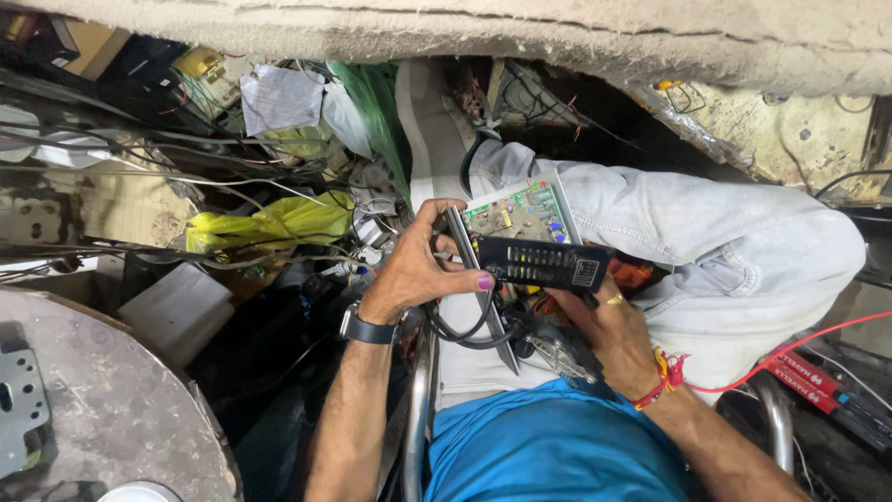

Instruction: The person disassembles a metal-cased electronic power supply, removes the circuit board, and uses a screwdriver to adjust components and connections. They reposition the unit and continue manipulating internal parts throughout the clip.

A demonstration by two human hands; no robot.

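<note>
— Left hand (415,270) wraps the left edge of the open metal power-supply box with a green circuit board (520,218), centre frame; right hand (604,325) pinches its black perforated cover (544,263) from below.

— Handling?

— Likely rigid, fairly light; the board looks fragile, so hold the casing edges. Right fingertips and underside are hidden.

Over the lap in pale jeans (743,242), both hands hold an electronic unit: the left hand (413,270) grips its metal edge at nine o'clock, the right hand (604,321) supports the black vented cover (544,263) from five o'clock. A green circuit board (516,212) shows at twelve o'clock.
</note>
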